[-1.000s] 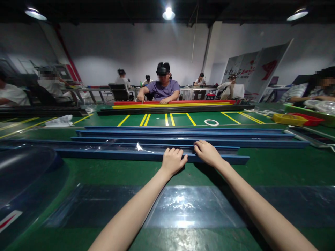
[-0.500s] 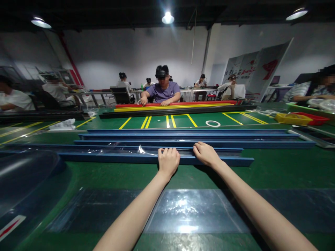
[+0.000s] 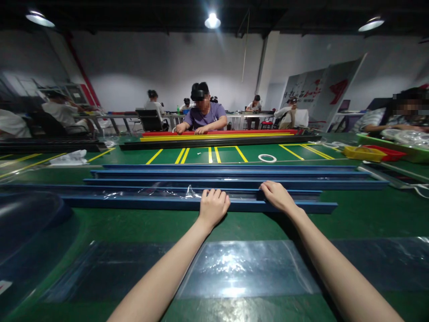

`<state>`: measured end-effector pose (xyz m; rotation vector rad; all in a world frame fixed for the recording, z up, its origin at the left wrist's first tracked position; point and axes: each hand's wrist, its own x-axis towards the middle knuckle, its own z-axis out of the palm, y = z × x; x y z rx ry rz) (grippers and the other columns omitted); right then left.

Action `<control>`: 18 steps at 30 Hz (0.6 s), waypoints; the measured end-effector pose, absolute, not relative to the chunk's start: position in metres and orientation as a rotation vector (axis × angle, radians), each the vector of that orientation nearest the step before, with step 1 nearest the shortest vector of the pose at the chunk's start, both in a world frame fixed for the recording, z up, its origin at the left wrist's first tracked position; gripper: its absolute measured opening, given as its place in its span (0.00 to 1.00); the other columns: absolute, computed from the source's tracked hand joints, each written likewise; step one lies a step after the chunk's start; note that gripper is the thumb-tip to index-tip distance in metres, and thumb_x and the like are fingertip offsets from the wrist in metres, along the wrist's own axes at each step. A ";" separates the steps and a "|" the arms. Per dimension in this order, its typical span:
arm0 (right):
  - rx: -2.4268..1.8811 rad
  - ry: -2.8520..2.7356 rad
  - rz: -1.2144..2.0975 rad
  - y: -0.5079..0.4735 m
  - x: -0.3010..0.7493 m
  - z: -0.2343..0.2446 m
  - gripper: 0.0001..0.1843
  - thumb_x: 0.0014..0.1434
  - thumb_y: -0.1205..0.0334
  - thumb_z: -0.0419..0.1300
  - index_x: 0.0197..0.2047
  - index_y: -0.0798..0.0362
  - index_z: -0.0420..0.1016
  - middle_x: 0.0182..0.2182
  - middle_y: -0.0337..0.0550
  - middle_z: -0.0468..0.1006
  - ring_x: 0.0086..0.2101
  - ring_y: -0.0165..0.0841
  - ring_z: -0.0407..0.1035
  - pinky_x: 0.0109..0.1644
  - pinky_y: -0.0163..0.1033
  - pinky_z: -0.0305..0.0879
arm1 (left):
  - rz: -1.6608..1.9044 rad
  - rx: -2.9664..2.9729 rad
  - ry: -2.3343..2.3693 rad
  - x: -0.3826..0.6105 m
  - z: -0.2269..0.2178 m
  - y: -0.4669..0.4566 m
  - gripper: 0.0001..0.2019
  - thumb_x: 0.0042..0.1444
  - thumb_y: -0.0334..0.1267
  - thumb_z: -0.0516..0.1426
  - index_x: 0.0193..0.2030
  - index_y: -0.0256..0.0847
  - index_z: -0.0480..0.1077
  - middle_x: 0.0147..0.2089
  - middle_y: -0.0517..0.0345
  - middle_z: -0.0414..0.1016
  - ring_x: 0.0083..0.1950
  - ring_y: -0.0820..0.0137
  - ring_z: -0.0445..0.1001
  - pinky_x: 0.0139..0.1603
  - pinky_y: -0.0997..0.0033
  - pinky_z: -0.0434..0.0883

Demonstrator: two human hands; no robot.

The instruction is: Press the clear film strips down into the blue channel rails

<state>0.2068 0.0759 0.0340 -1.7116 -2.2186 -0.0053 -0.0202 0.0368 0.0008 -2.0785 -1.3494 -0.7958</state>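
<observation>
A long blue channel strip (image 3: 161, 204), open along its top, lies crosswise on the green table in front of me. Clear plastic film (image 3: 129, 192) runs crumpled inside it, to the left of my hands. My left hand (image 3: 214, 206) is closed over the strip's near wall, its fingers curled into the groove. Further right, near the strip's right end, my right hand (image 3: 277, 196) grips the same strip with bent fingers. Both sets of fingertips are hidden inside the groove. Between my forearms and beyond them, a flat clear plastic sheet (image 3: 231, 268) covers the near table.
More blue channel strips (image 3: 234, 182) lie parallel just behind. A dark blue curved object (image 3: 30, 219) stands at left. Farther off are a white ring (image 3: 267, 158), a yellow tray (image 3: 363, 154) and red, yellow and black strips (image 3: 214, 138). A person (image 3: 206, 114) works across the table.
The near blue strip and the film in it have slid right along with my right hand. My left hand stays at nearly the same spot. The view has turned slightly.
</observation>
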 end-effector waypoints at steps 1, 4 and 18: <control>-1.718 -2.207 0.007 0.077 0.209 0.034 0.20 0.60 0.60 0.39 0.30 0.53 0.71 0.34 0.45 0.74 0.37 0.32 0.66 0.37 0.32 0.54 | -0.789 -2.092 -1.325 -0.020 0.001 0.036 0.13 0.57 0.37 0.46 0.26 0.39 0.66 0.28 0.56 0.71 0.33 0.68 0.66 0.37 0.65 0.55; -1.779 -2.187 -0.012 0.077 0.213 0.034 0.21 0.60 0.58 0.39 0.31 0.54 0.72 0.35 0.46 0.75 0.37 0.33 0.67 0.35 0.33 0.54 | -0.778 -2.111 -1.281 -0.020 0.002 0.035 0.13 0.58 0.38 0.46 0.27 0.39 0.66 0.28 0.56 0.71 0.33 0.68 0.66 0.36 0.66 0.55; -1.956 -2.060 -0.175 0.074 0.238 0.034 0.20 0.57 0.58 0.42 0.25 0.52 0.71 0.29 0.46 0.76 0.30 0.34 0.67 0.27 0.34 0.50 | -0.750 -2.256 -1.193 -0.017 0.002 0.033 0.18 0.59 0.48 0.45 0.30 0.39 0.68 0.28 0.54 0.70 0.33 0.68 0.67 0.34 0.68 0.55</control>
